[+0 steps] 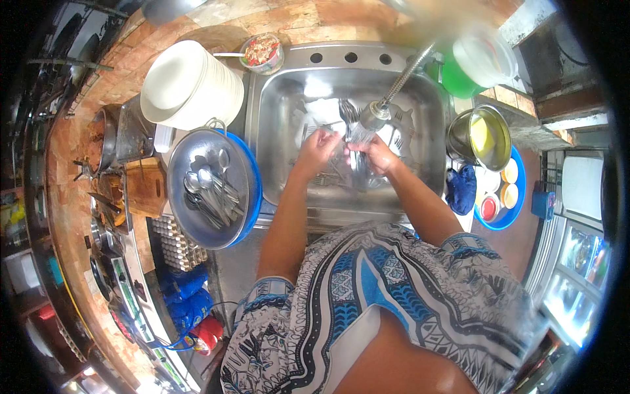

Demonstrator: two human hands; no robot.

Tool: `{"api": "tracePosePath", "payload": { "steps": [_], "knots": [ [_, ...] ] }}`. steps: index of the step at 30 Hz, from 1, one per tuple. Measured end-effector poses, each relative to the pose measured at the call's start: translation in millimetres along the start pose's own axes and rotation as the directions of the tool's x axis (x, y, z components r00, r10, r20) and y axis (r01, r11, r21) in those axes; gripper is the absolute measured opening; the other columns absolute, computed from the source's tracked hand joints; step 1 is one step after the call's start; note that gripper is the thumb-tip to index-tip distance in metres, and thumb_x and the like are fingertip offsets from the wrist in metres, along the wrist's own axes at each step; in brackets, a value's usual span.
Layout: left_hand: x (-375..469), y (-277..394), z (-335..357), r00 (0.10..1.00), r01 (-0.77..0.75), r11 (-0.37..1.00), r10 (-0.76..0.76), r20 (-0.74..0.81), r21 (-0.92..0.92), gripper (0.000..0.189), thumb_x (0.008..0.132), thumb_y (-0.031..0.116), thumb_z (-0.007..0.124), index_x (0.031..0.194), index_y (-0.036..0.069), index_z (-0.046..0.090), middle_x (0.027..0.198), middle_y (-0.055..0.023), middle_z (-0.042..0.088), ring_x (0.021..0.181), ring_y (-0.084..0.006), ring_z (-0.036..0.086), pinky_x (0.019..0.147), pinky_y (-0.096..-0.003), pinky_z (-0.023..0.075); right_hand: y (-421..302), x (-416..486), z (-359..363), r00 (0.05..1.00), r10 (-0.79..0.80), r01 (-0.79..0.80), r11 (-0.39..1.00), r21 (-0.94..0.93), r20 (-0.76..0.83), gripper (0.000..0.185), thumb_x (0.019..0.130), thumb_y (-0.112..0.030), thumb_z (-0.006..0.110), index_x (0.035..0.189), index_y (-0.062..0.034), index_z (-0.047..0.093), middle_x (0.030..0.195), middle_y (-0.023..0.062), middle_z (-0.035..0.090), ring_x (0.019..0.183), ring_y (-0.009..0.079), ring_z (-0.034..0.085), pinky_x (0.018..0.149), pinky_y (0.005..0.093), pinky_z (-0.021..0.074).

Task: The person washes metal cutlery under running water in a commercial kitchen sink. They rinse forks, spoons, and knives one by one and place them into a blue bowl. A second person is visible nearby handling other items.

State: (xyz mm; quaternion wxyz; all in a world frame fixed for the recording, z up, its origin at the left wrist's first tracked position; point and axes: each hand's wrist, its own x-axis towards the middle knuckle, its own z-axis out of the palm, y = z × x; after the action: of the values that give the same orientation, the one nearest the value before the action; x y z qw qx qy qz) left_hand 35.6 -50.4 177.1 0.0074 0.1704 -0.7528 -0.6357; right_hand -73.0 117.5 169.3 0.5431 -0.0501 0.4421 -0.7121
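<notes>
Over a stainless steel sink (275, 118), my right hand (376, 155) grips a bundle of forks (349, 113) with the tines pointing away from me. Water falls on the bundle and my fingers from a metal spray head (375, 117) on a flexible hose. My left hand (319, 150) hovers just left of the bundle, its fingers curled and close together; whether anything is between them is unclear. More forks (396, 140) lie loose on the basin floor, partly hidden by my hands and the spray head.
Left of the sink, a metal bowl (197, 147) of spoons rests on a blue basin (253, 172), near stacked white plates (216, 83). A tub of food scraps (263, 53) stands behind. On the right are a steel pot (460, 135), a blue cloth (461, 189) and a green container (457, 76).
</notes>
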Motion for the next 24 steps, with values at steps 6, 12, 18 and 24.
{"api": "tracePosePath", "payload": {
  "steps": [6, 12, 18, 24],
  "knots": [
    [16, 13, 46, 0.959, -0.025, 0.981, 0.077, -0.272, 0.191, 0.015, 0.096, 0.015, 0.058, 0.093, 0.000, 0.056, 0.079, -0.0091, 0.063, 0.066, -0.0151, 0.056, 0.062, -0.0295, 0.0475, -1, -30, -8, 0.977, -0.103, 0.095, 0.994, -0.053, -0.187, 0.039, 0.078, 0.001, 0.066, 0.117, 0.0032, 0.056, 0.098, 0.0150, 0.066, 0.082, 0.0260, 0.067, 0.074, 0.0432, 0.0570],
    [39, 13, 71, 0.980, 0.011, 0.720, -0.146, -0.137, -0.693, 0.009, 0.095, 0.011, 0.057, 0.098, 0.003, 0.055, 0.083, -0.0041, 0.060, 0.068, -0.0153, 0.055, 0.062, -0.0326, 0.0462, -10, -54, -27, 0.993, 0.026, -0.018, 0.997, 0.075, -0.118, 0.040, 0.080, 0.003, 0.066, 0.119, 0.0005, 0.054, 0.096, 0.0129, 0.065, 0.080, 0.0271, 0.066, 0.074, 0.0425, 0.0579],
    [36, 17, 77, 0.990, 0.139, 0.572, -0.109, 0.093, -0.809, 0.022, 0.088, 0.004, 0.059, 0.110, 0.003, 0.057, 0.091, -0.0018, 0.060, 0.076, -0.0126, 0.056, 0.067, -0.0288, 0.0460, -15, -65, -23, 0.974, 0.043, -0.044, 0.999, 0.000, -0.221, 0.044, 0.079, -0.003, 0.071, 0.121, 0.0002, 0.058, 0.112, 0.0135, 0.064, 0.092, 0.0260, 0.066, 0.082, 0.0420, 0.0559],
    [31, 9, 75, 0.994, 0.089, 0.808, -0.109, 0.000, -0.583, 0.035, 0.085, -0.004, 0.055, 0.119, 0.003, 0.054, 0.099, -0.0051, 0.062, 0.085, -0.0142, 0.059, 0.076, -0.0310, 0.0483, 1, -62, -20, 0.987, 0.108, -0.099, 0.992, 0.078, -0.123, 0.039, 0.083, -0.007, 0.071, 0.120, -0.0013, 0.059, 0.101, 0.0123, 0.066, 0.084, 0.0217, 0.065, 0.073, 0.0371, 0.0566]
  ]
}}
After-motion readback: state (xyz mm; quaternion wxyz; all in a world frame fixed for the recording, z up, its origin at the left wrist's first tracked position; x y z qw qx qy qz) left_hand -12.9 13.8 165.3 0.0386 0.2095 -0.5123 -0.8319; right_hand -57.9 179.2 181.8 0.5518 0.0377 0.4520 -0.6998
